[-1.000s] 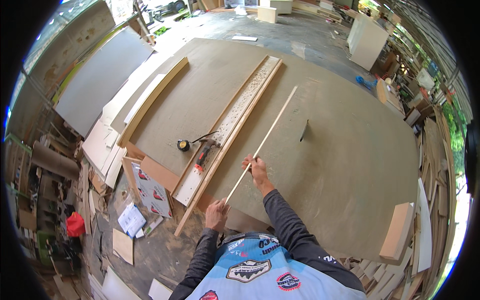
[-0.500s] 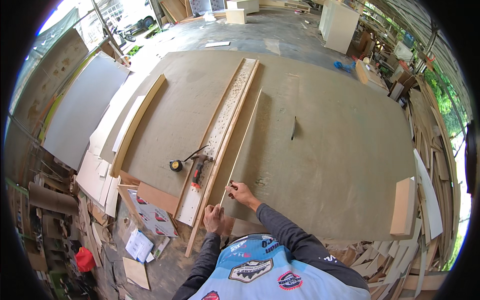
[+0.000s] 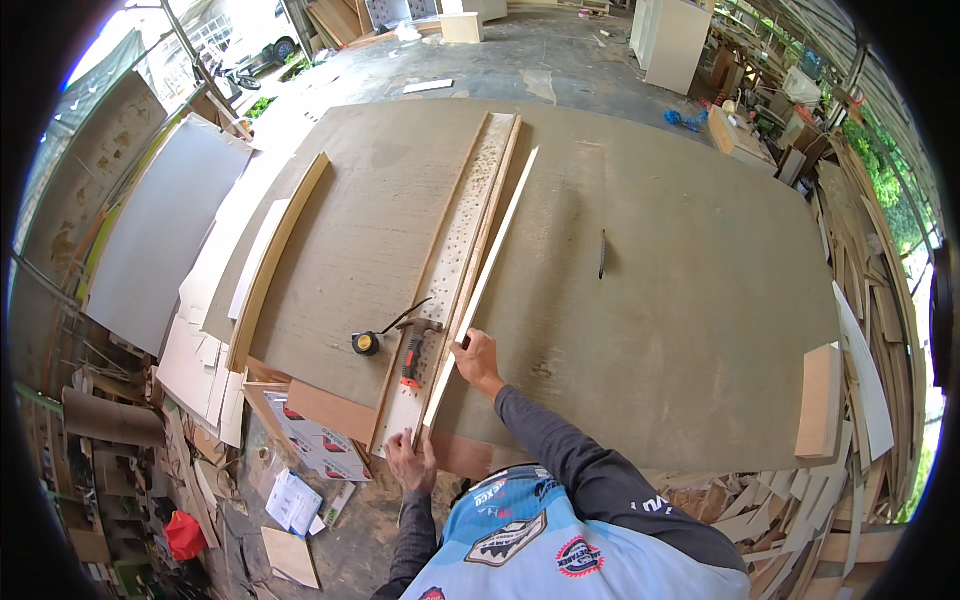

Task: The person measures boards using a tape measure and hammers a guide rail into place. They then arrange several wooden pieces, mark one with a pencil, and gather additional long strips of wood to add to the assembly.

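A long, thin wooden strip point(image 3: 500, 238) with a pale face lies along the right side of a speckled white board point(image 3: 462, 222) with wooden edges. My right hand point(image 3: 479, 362) is closed around the strip towards its near end, thumb and fingers pinching it. At the near ends of strip and board is my left hand point(image 3: 412, 460), its fingers bent against them and holding the strip's end. A claw hammer point(image 3: 412, 355) with a red and black grip rests on the board. Just left of it sits a yellow and black tape measure point(image 3: 366, 343).
Everything lies on a large brown worktable point(image 3: 690, 300). A slim dark object point(image 3: 603, 255) lies right of the strip. A long timber piece point(image 3: 275, 265) lines the left edge, a wooden block point(image 3: 820, 402) the right. Scrap wood point(image 3: 885, 330) is heaped beyond. Papers point(image 3: 293, 502) lie on the floor.
The strip has moved left against the board and turned, so its broader pale face shows. My right hand has slid slightly farther up; my left hand has come nearer to me and left.
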Demonstrator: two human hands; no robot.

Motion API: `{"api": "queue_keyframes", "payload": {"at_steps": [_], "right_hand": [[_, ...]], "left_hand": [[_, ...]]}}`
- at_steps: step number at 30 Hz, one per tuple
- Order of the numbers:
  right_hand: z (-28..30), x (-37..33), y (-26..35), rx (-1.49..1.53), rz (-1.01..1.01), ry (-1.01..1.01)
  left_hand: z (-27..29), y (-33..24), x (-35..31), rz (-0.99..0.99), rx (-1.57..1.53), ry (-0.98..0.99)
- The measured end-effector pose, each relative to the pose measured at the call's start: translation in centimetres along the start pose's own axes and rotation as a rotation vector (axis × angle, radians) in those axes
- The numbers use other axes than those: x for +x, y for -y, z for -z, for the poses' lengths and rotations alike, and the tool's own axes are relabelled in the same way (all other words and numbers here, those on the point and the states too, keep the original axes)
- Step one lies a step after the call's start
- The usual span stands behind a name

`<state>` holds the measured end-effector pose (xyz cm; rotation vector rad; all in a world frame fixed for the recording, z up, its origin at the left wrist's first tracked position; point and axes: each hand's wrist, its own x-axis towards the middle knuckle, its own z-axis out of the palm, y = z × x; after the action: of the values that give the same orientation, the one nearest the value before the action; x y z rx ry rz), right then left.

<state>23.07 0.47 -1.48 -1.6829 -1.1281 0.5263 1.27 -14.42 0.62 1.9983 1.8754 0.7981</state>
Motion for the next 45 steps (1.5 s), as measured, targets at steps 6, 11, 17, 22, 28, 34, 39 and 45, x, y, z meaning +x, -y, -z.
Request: {"api": "queue_keyframes", "payload": {"at_steps": [6,11,17,22,28,34,39,45], "right_hand": [[-2.1,2.1,1.8,-0.068,-0.024,0.08],[-2.8,2.2,1.7,-0.134,-0.113,0.102],[-3.0,1.0,1.5,-0.235,-0.148,0.073],[-3.3,1.5,-0.2,-0.307,-0.125,0.136],[-1.5,3.1,0.4,-0.288,-0.121,0.364],[-2.1,3.0,-2.8,-0.021,-0.144,0.082],[-3.2,4.2,-4.7,-0.008,-0.131,0.157],[-2.6,5.4,-4.9,-0.141,-0.15,0.314]], "left_hand": [[-0.1,3.7,-4.7,0.014,0.02,-0.041],[-1.2,3.3,-5.7,0.05,-0.12,-0.178],[-2.3,5.1,-8.3,-0.019,-0.131,-0.155],[-2.3,5.4,-8.9,0.042,-0.222,-0.154],[-2.4,5.8,-8.7,0.043,-0.113,-0.167],[-2.5,5.1,-8.2,0.035,-0.106,-0.169],[-1.5,5.1,-7.8,0.122,-0.224,-0.169],[3.3,3.6,-7.1,0.041,0.01,-0.261]]}}
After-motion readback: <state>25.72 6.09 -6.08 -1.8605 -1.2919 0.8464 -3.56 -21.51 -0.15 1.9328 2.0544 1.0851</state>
